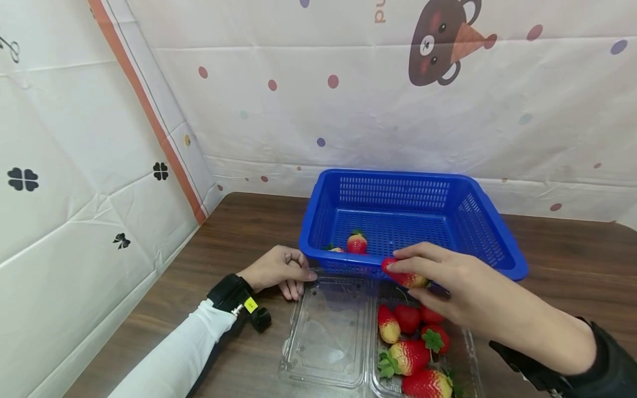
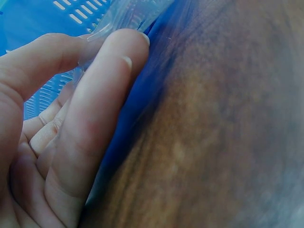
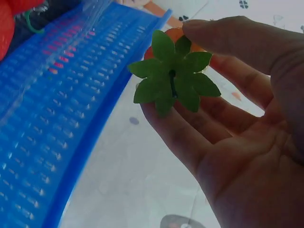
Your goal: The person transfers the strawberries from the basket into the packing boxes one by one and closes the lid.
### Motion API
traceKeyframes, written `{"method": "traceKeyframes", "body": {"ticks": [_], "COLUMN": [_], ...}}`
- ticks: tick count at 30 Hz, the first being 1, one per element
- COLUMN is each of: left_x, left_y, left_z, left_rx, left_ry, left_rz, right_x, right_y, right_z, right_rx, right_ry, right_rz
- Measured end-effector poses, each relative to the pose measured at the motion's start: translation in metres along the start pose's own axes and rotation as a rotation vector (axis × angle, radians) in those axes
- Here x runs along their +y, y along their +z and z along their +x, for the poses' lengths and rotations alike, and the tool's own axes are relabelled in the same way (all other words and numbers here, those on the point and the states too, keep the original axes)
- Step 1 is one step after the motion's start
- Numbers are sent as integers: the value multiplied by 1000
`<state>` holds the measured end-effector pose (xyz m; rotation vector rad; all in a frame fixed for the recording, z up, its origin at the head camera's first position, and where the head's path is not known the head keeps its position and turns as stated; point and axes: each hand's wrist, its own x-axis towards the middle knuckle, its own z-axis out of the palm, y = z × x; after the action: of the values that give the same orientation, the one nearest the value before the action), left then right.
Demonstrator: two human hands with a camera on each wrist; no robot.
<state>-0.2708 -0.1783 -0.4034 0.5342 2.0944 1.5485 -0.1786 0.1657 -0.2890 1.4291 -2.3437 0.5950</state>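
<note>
My right hand (image 1: pixel 448 276) holds a strawberry (image 1: pixel 405 275) between thumb and fingers, over the near rim of the blue basket (image 1: pixel 398 221). In the right wrist view its green leafy cap (image 3: pixel 173 73) faces the camera. My left hand (image 1: pixel 283 271) pinches the far left corner of the clear plastic clamshell box's lid (image 1: pixel 330 331); the left wrist view shows thumb and finger on the clear plastic (image 2: pixel 128 19). Several strawberries (image 1: pixel 408 356) lie in the box's right half, beneath my right hand. Inside the basket, a strawberry (image 1: pixel 356 243) stands near the front left, with part of another beside it.
The basket stands at the back of the brown wooden table (image 1: pixel 249 226), just behind the open box. A printed white cloth (image 1: pixel 278 121) hangs behind and to the left of the table.
</note>
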Motion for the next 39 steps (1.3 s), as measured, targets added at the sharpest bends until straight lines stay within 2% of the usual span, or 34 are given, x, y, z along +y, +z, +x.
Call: {"method": "traceKeyframes", "body": {"ticks": [8,14,19,31,39], "left_x": [0,0,0,1,1], "left_y": [0,0,0,0,0], "left_z": [-1,-1,-2,-2,0], "left_rx": [-11,-9,-6,-15,-13], "left_ry": [-10,-4,-7,-12,-9], "left_rz": [-17,-14,-9,-28,-25], "right_x": [-7,-5,-4,-1,5], "right_y": [13,19,24,31,34], "right_z": [0,-3,-3,-6,-8], "right_rx": [-128,-192,-235,-324,-326], "right_ry": [33,88,102,177,168], "right_rz": [75,39,6,3,-4]}}
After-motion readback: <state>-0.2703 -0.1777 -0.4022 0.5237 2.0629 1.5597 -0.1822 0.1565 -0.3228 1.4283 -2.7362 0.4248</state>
